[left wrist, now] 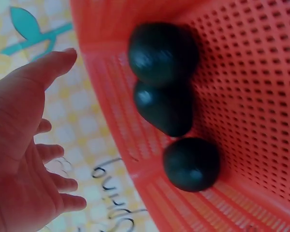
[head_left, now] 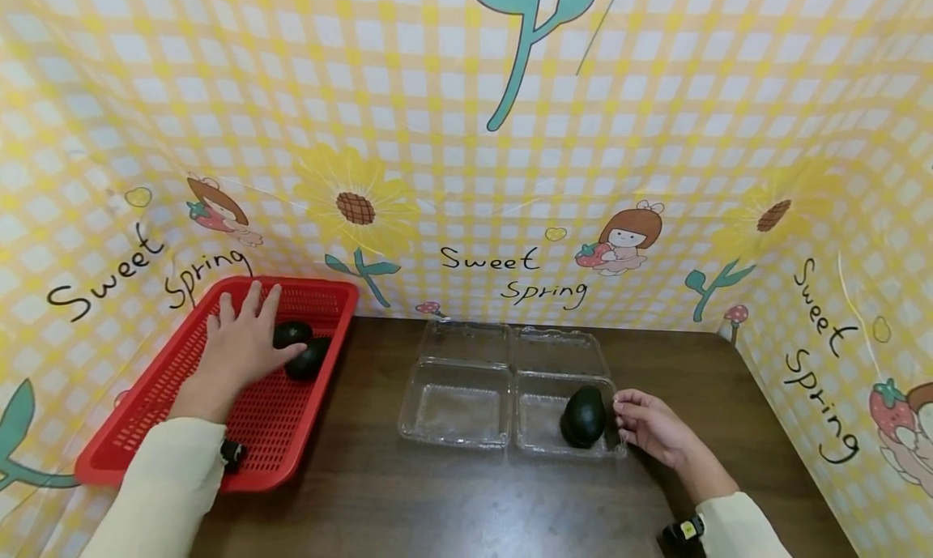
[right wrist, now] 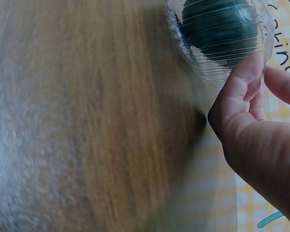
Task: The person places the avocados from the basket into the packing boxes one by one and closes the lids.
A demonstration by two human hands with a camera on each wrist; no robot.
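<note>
My left hand (head_left: 240, 339) hovers over the red plastic basket (head_left: 331, 380), fingers spread and nothing in its grasp. Three dark green avocados (left wrist: 191, 164) lie along one end of that basket in the left wrist view; two of them show past the hand in the head view. At the right, my right hand (head_left: 652, 424) pinches the side rim of a clear plastic clamshell container (head_left: 543, 432) between thumb and fingers. One dark avocado (head_left: 585, 416) sits in its right part, seen through the ribbed wall in the right wrist view.
A second clear clamshell container (head_left: 455, 412) stands just left of the first, with nothing inside. Both lids (head_left: 557, 351) lie folded back toward the wall. The brown wooden table (head_left: 408, 501) is enclosed by a yellow checked cloth (head_left: 466, 177) at the back and sides.
</note>
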